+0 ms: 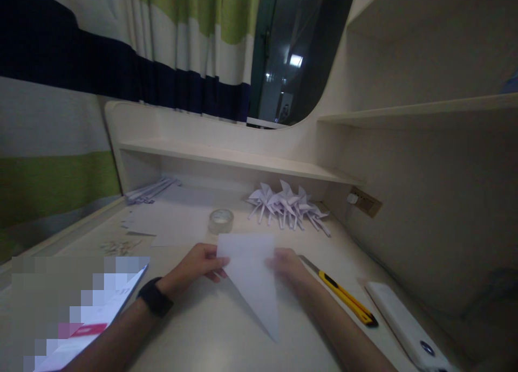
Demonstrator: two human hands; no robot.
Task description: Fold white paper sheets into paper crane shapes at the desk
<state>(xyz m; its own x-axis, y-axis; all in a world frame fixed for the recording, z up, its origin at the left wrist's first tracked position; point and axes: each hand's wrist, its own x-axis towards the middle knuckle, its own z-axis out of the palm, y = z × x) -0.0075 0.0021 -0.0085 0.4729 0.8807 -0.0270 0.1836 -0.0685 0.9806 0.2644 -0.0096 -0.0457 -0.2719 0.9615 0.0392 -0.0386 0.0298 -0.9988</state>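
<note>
A white sheet of paper (pixel 253 277), folded into a long triangle pointing toward me, lies on the pale desk (pixel 210 339). My left hand (pixel 200 267), with a black watch on its wrist, pinches the sheet's left edge. My right hand (pixel 288 267) is blurred and rests on the sheet's right edge, fingers curled onto the paper.
A roll of clear tape (pixel 220 221) stands just beyond the sheet. Several folded white paper pinwheels (pixel 289 205) lie at the back. A yellow utility knife (pixel 348 299) and a white phone (pixel 408 326) lie to the right. Paper strips (pixel 149 191) and loose sheets (pixel 170 224) sit at the left.
</note>
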